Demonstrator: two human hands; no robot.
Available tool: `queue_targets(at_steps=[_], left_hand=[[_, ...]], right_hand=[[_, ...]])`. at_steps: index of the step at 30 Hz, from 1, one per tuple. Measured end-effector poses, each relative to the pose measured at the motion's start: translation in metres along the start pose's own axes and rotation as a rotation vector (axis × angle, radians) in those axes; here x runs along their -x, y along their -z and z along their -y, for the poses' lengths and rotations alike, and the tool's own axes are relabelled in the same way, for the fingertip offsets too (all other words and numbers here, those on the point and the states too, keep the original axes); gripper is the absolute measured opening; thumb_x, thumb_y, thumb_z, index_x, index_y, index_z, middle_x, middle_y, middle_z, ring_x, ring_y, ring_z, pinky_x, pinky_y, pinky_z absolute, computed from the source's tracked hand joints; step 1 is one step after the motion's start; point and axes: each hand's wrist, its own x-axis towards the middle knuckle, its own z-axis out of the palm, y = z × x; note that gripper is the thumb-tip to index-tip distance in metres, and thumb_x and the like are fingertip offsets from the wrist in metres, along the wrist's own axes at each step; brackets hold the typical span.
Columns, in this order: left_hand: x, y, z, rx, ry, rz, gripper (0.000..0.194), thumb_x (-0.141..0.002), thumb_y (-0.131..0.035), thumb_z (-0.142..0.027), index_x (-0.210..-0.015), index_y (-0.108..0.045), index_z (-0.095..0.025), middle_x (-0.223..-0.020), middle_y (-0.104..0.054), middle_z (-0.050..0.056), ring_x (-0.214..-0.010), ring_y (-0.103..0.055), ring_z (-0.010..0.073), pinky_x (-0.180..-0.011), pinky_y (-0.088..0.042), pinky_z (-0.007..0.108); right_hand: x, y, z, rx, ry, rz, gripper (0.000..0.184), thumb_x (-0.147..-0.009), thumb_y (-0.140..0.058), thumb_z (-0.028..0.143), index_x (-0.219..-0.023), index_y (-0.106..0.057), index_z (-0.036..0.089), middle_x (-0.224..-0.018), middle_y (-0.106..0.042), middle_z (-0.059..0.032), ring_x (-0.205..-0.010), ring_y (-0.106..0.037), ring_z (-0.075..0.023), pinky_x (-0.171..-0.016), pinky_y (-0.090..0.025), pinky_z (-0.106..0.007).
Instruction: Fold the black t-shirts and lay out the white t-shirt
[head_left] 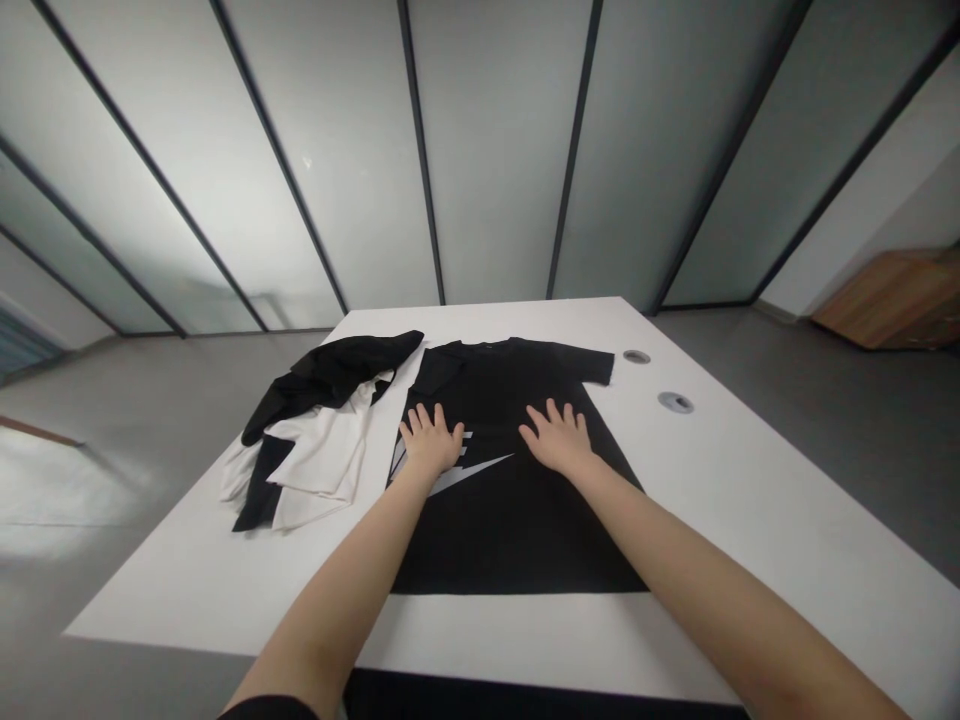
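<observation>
Head view: black T-shirt [525,540] flat on the counter [720,490], right of the clothes heap [326,380].
My left hand [431,442], nearer the heap, and right hand [559,438], farther off, rest on it open, fingers spread, gripping nothing. The cloth looks light, limp and easily creased; shoulders or hem corners seem the best holds.

Blk T-shirt [525,530], flat on wht tbl [750,480]
</observation>
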Motion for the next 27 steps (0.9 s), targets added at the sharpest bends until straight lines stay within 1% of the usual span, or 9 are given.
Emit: queue_targets(at_steps=[3, 6, 10, 14, 18, 20, 24, 25, 27], left_hand=[[-0.013, 0.000, 0.001, 0.022, -0.031, -0.007, 0.081, -0.103, -0.036, -0.062, -0.168, -0.036, -0.013, -0.173, -0.029, 0.027, -0.161, -0.025, 0.0487, -0.125, -0.021, 0.071], [-0.030, 0.002, 0.008, 0.074, -0.063, -0.013, 0.079, -0.102, -0.043, -0.061, -0.165, -0.041, -0.014, -0.171, -0.033, 0.028, -0.160, -0.027, 0.0481, -0.125, -0.023, 0.070], [-0.038, -0.004, 0.020, 0.135, -0.076, -0.097, 0.067, -0.103, -0.046, -0.054, -0.158, -0.052, -0.014, -0.167, -0.042, 0.026, -0.157, -0.035, 0.0456, -0.126, -0.027, 0.066], [-0.034, -0.008, 0.036, 0.208, -0.120, -0.179, 0.051, -0.107, -0.042, -0.040, -0.142, -0.066, -0.013, -0.158, -0.056, 0.022, -0.151, -0.048, 0.0372, -0.127, -0.034, 0.054], [-0.026, -0.005, 0.046, 0.223, -0.188, -0.155, 0.046, -0.107, -0.042, -0.034, -0.137, -0.069, -0.014, -0.153, -0.061, 0.020, -0.147, -0.053, 0.0330, -0.127, -0.037, 0.048], [-0.019, -0.001, 0.043, 0.203, -0.185, -0.120, 0.047, -0.106, -0.044, -0.035, -0.142, -0.067, -0.013, -0.157, -0.057, 0.021, -0.151, -0.048, 0.0353, -0.127, -0.035, 0.051], [0.003, 0.017, 0.017, 0.160, -0.142, -0.067, 0.064, -0.102, -0.058, -0.044, -0.159, -0.050, -0.016, -0.170, -0.037, 0.026, -0.159, -0.030, 0.0476, -0.124, -0.033, 0.066], [0.011, 0.024, 0.009, 0.161, -0.169, -0.083, 0.069, -0.100, -0.061, -0.046, -0.162, -0.045, -0.020, -0.174, -0.031, 0.024, -0.161, -0.025, 0.0489, -0.123, -0.031, 0.069], [0.028, 0.036, -0.009, 0.172, -0.295, -0.128, 0.072, -0.101, -0.060, -0.049, -0.166, -0.039, -0.027, -0.178, -0.022, 0.017, -0.164, -0.016, 0.0462, -0.126, -0.027, 0.068]], right_hand=[[-0.005, -0.006, 0.011, -0.018, -0.042, 0.038, 0.076, -0.107, -0.026, 0.068, -0.173, -0.026, 0.031, -0.181, -0.015, -0.0107, -0.164, -0.012, -0.0460, -0.128, -0.009, -0.066], [-0.017, -0.005, 0.014, -0.040, -0.052, 0.028, 0.077, -0.106, -0.025, 0.069, -0.173, -0.027, 0.031, -0.181, -0.014, -0.0109, -0.164, -0.011, -0.0467, -0.128, -0.008, -0.066], [-0.025, -0.005, 0.010, -0.048, -0.025, 0.007, 0.077, -0.105, -0.026, 0.071, -0.172, -0.030, 0.032, -0.181, -0.017, -0.0101, -0.164, -0.012, -0.0456, -0.128, -0.008, -0.067], [-0.020, -0.007, -0.011, -0.056, -0.104, -0.027, 0.080, -0.106, -0.025, 0.070, -0.173, -0.030, 0.027, -0.180, -0.019, -0.0128, -0.164, -0.016, -0.0442, -0.129, -0.011, -0.063], [-0.013, -0.007, -0.043, -0.043, -0.177, -0.032, 0.081, -0.106, -0.025, 0.067, -0.173, -0.029, 0.022, -0.179, -0.020, -0.0154, -0.163, -0.018, -0.0436, -0.130, -0.015, -0.061], [-0.009, -0.008, -0.054, -0.031, -0.156, -0.002, 0.080, -0.107, -0.026, 0.066, -0.173, -0.028, 0.021, -0.180, -0.019, -0.0148, -0.164, -0.017, -0.0430, -0.130, -0.015, -0.061], [0.005, -0.008, -0.061, -0.055, -0.137, 0.069, 0.082, -0.105, -0.035, 0.068, -0.173, -0.027, 0.023, -0.180, -0.018, -0.0155, -0.163, -0.016, -0.0466, -0.129, -0.016, -0.065], [0.009, -0.005, -0.061, -0.084, -0.141, 0.091, 0.082, -0.105, -0.036, 0.069, -0.173, -0.028, 0.025, -0.180, -0.019, -0.0149, -0.163, -0.017, -0.0481, -0.128, -0.018, -0.067], [0.017, 0.002, -0.058, -0.145, -0.119, 0.120, 0.078, -0.105, -0.036, 0.069, -0.173, -0.029, 0.030, -0.180, -0.020, -0.0114, -0.163, -0.016, -0.0495, -0.127, -0.020, -0.070]])
